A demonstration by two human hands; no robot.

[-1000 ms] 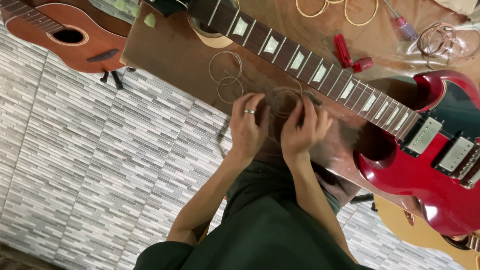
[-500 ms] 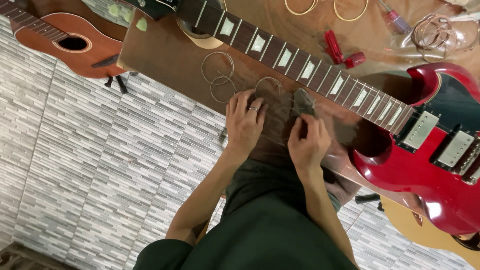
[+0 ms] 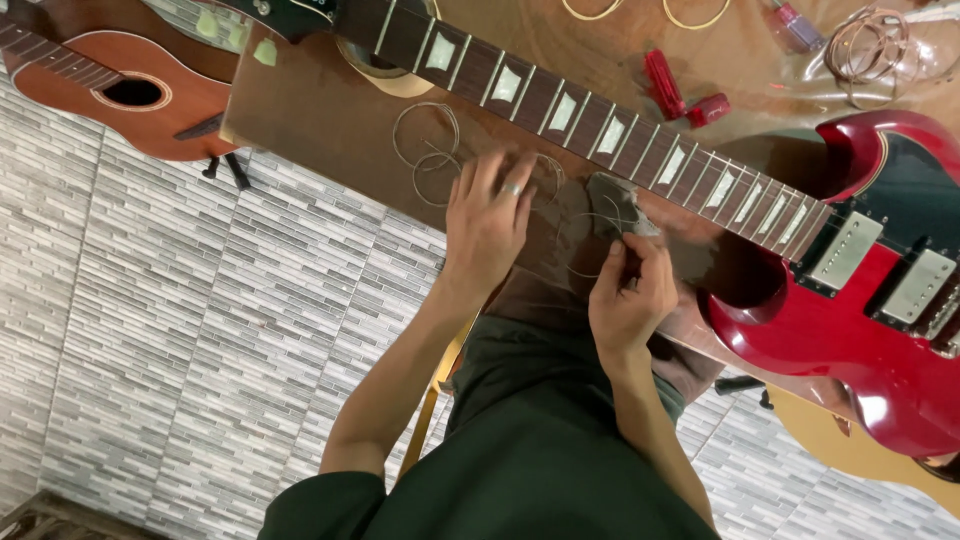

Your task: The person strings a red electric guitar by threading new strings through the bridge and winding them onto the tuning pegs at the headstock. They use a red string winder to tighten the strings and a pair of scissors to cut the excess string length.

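The fingers of the right hand (image 3: 628,292) are bent inward and pressed together, and between the thumb and the fingertips a thin guitar string (image 3: 600,232) is pinched, together with a corner of a small grey cloth (image 3: 612,194). The cloth is laid on the wooden table (image 3: 300,110), just below the guitar neck (image 3: 590,115), and the thin wire is curved in a loose loop beside it. The fingers of the left hand (image 3: 488,222) are stretched out and slightly spread, and they are laid flat on the table top; a ring is seen on one of them. Under and just beyond these fingertips, coiled strings (image 3: 428,150) are lying in rings on the wood.

The neck, dark with pale block inlays, is set diagonally across the table, and it is joined to the red electric guitar (image 3: 880,310) at the right. A red tool (image 3: 680,92) is placed above the neck, and more coiled strings (image 3: 868,45) are seen near the upper right corner. A small brown acoustic instrument (image 3: 110,95) is standing at the upper left, over the grey tiled floor (image 3: 180,340).
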